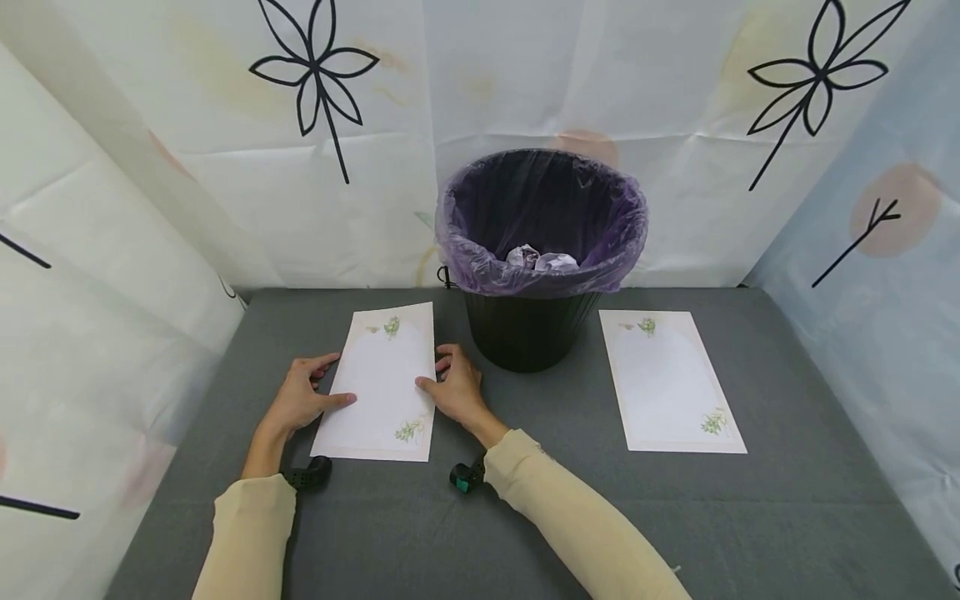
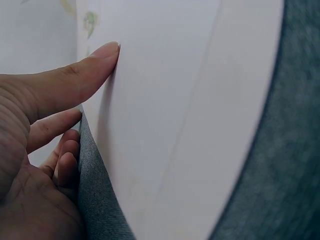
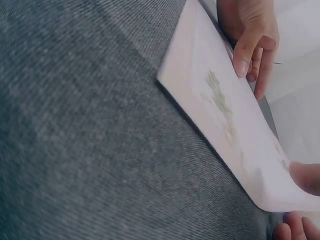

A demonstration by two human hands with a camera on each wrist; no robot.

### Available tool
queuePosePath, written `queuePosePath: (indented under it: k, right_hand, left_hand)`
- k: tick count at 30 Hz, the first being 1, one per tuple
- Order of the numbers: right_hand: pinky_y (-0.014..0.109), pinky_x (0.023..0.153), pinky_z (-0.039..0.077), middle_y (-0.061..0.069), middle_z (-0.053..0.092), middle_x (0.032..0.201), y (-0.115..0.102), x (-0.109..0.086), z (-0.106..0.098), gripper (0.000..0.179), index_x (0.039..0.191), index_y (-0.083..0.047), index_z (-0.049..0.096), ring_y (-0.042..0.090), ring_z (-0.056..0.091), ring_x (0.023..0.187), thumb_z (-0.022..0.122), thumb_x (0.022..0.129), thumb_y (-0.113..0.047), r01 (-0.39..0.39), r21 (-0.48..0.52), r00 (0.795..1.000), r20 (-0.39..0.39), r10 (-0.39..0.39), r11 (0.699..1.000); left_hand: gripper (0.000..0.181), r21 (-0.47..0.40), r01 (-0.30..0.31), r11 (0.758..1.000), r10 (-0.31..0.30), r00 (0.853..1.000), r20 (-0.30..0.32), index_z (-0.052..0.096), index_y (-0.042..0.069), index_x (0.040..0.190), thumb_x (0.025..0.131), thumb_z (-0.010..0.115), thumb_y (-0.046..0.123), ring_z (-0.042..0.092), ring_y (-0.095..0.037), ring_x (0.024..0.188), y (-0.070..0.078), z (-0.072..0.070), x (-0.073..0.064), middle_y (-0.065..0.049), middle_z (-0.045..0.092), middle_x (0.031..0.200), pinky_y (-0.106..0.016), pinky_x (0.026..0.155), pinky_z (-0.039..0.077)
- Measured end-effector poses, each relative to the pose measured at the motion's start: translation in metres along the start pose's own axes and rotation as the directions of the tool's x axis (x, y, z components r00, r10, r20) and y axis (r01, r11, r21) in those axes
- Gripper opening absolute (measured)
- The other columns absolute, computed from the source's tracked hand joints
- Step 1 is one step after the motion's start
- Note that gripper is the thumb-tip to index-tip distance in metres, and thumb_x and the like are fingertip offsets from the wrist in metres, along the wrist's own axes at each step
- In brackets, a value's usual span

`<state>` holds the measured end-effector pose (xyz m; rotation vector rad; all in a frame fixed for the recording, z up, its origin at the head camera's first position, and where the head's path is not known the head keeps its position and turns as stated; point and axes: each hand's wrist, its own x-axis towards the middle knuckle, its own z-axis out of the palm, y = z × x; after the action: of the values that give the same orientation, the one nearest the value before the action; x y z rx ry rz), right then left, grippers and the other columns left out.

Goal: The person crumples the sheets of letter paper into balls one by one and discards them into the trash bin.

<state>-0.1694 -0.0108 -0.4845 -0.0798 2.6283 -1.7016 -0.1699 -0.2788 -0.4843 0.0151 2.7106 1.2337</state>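
Leaf-printed sheet [image 1: 386, 367] between both hands [image 1: 300, 400] [image 1: 459, 393], lined bin [image 1: 531, 332] beyond

Wht sheet [image 1: 386, 367] w/ grn sprigs, on gry tbl [image 1: 525, 521], R edge part-lifted

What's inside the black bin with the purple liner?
Crumpled whitish paper shows inside, over the near rim of the purple liner. The front of the black bin hides whatever lies lower.

Left paper sheet [image 1: 386, 350]: white, pale pink border, green leaf sprigs. Right paper sheet [image 1: 667, 375]: matching pattern. Bin [image 1: 525, 333]: black. Liner [image 1: 459, 225]: translucent purple. Surface [image 1: 750, 533]: dark grey. Sleeves [image 1: 251, 533]: pale yellow. Backdrop [image 1: 510, 75]: white to pale blue, black line-drawn flowers, peach discs.
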Motion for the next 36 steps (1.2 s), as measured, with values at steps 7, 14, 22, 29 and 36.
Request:
queuePosePath:
  k: [7, 14, 22, 29, 36]
  right_hand:
    - [0.030, 0.074, 0.047, 0.006, 0.065, 0.081, -0.003, 0.001, -0.002, 0.017, 0.105, 0.001, 0.072, 0.013, 0.057, 0.073, 0.074, 0.090, -0.005, 0.064, 0.003, 0.997, -0.037, -0.064, 0.998]
    - [0.025, 0.068, 0.050, 0.008, 0.069, 0.084, -0.007, -0.003, -0.009, 0.008, 0.098, 0.001, 0.072, 0.016, 0.062, 0.074, 0.072, 0.091, -0.002, 0.112, 0.032, 0.993, -0.027, -0.111, 0.993]
    - [0.021, 0.059, 0.049, 0.011, 0.069, 0.086, -0.015, -0.017, -0.022, 0.007, 0.097, 0.003, 0.070, 0.016, 0.063, 0.070, 0.072, 0.091, 0.001, 0.153, 0.145, 0.988, 0.009, -0.156, 0.977]
    - [0.023, 0.063, 0.052, 0.016, 0.070, 0.089, -0.020, -0.032, -0.039, 0.009, 0.099, 0.004, 0.069, 0.026, 0.069, 0.076, 0.073, 0.091, 0.001, 0.179, 0.231, 0.980, 0.044, -0.194, 0.956]
    - [0.024, 0.071, 0.056, 0.019, 0.069, 0.093, -0.029, -0.045, -0.068, 0.016, 0.105, 0.007, 0.069, 0.028, 0.068, 0.082, 0.074, 0.091, 0.001, 0.230, 0.333, 0.966, 0.038, -0.256, 0.914]
  left_hand:
    - [0.088, -0.010, -0.007, 1.000, 0.007, 1.000, 0.009, 0.039, -0.007, 0.151, 0.081, 0.088, 0.014, 0.039, -0.043, 0.118, 0.000, 0.000, -0.001, -0.029, 0.035, 0.132, -0.055, 0.101, 0.036]
    - [0.071, -0.089, -0.040, 0.995, 0.032, 0.996, -0.088, 0.047, -0.007, 0.145, 0.087, 0.083, 0.014, 0.044, -0.038, 0.118, -0.003, 0.003, -0.004, -0.028, 0.045, 0.135, -0.042, 0.098, 0.039]
    - [0.031, -0.217, -0.129, 0.968, 0.069, 0.961, -0.267, 0.065, -0.009, 0.117, 0.093, 0.075, 0.009, 0.061, -0.006, 0.090, -0.004, 0.008, -0.013, -0.013, 0.069, 0.105, -0.012, 0.075, 0.049]
    - [0.016, -0.441, -0.278, 0.854, 0.167, 0.947, -0.273, 0.061, -0.012, 0.108, 0.095, 0.067, -0.005, 0.064, -0.002, 0.087, 0.018, -0.004, -0.024, 0.010, 0.067, 0.092, -0.015, 0.075, 0.053]
    - [0.014, -0.490, -0.392, 0.779, 0.293, 0.918, -0.268, 0.064, -0.010, 0.108, 0.094, 0.065, -0.011, 0.065, -0.006, 0.091, 0.050, -0.016, -0.035, 0.004, 0.068, 0.097, -0.017, 0.072, 0.053]
